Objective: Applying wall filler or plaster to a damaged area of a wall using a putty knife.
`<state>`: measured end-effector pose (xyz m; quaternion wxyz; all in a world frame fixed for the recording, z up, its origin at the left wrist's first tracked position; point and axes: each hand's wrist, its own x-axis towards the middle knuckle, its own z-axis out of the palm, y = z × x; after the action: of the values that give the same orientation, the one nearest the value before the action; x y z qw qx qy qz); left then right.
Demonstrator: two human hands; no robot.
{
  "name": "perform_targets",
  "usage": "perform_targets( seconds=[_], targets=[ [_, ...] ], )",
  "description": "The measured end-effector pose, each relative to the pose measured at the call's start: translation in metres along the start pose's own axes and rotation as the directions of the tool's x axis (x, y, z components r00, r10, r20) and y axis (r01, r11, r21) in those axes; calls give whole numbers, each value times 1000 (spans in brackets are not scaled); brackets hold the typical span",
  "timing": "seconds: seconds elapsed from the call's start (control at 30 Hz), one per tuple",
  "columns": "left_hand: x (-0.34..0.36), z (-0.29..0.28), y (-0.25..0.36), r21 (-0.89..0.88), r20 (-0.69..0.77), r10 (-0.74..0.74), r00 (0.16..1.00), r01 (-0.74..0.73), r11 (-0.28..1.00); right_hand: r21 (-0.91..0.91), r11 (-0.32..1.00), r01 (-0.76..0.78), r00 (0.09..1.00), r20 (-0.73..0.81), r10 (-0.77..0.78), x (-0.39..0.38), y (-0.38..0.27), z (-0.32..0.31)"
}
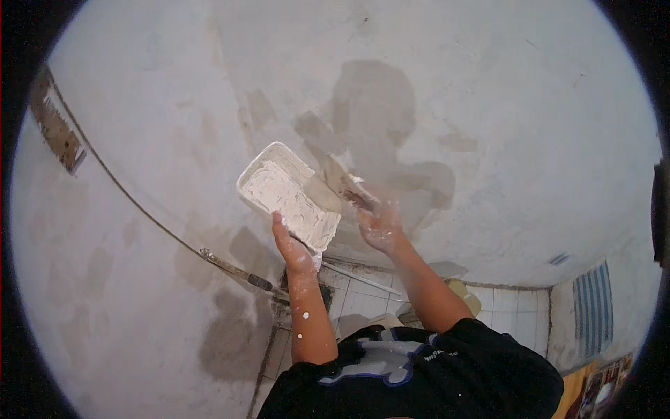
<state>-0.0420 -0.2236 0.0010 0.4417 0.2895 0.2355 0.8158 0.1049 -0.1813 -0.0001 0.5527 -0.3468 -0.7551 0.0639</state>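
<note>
In the head view my left hand (296, 248) grips a shallow pale plastic tray (279, 192) from below, its thumb along the near edge. White paste is spread inside the tray. My right hand (380, 220) is closed on a putty knife (345, 181) with a wide blade, smeared with white paste and slightly blurred, just to the right of the tray. Both hands and forearms are spotted with white paste.
Patchy white plaster walls (488, 84) surround me, one bearing my shadow. A thin pipe with a hose (237, 272) runs down the left wall. Below lie a white tiled floor (506, 304), a pale conduit (359, 279) and a yellowish object (466, 293); striped fabric (592, 307) hangs right.
</note>
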Motion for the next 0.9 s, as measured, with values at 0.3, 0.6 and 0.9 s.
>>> perform_targets(
  seconds=[0.3,0.6,0.9],
  targets=[
    [2,-1,1,101,71,100,992,-106,989,593,791,-151,958,-108,264,-2,11,3],
    [-2,5,10,-72,-33,47,998,-49,996,862,422,-283,855,27,519,0,-8,-7],
    [5,-5,2,142,50,110,993,-116,983,831,492,-261,905,32,425,-3,-13,-4]
  ],
)
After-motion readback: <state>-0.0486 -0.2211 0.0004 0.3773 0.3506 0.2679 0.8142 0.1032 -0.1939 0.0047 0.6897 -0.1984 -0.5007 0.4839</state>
